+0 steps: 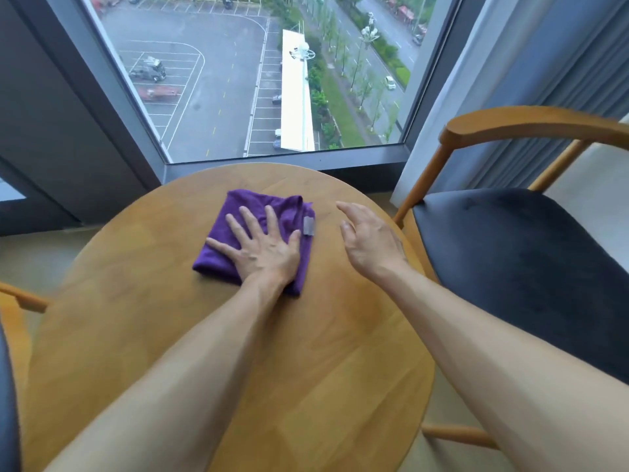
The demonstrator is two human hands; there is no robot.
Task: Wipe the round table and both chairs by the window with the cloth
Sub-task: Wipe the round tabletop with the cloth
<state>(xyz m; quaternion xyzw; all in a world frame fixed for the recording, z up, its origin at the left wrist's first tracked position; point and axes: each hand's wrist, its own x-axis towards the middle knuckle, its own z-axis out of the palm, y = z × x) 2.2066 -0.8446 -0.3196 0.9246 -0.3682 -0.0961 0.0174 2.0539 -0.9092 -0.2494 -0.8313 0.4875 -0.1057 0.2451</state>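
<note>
Cloth (pixel 258 212), purple, soft-piled and folded into a rough square with a small grey tag at its right edge, lies on the round wooden table (pixel 170 335) toward the window (pixel 238 80). Left hand (pixel 262 250) presses it flat, fingers straight and spread. Right hand (pixel 369 241) hovers beside it, fingers relaxed. Right chair (pixel 510 240): curved wood arm, dark velvety seat.

- A large window (pixel 258 73) fills the upper middle, beyond both grips, with a grey frame (pixel 286 163) along its bottom edge.
- Through the glass, far below, lies a car park (pixel 190 80) with painted bays and a few parked vehicles.
- A long white roof (pixel 295 107) runs beside a tree-lined road (pixel 371 63).
- A grey-blue curtain (pixel 531 63) hangs beyond the right grip.
- Pale floor (pixel 30 253) shows left of the left grip.
</note>
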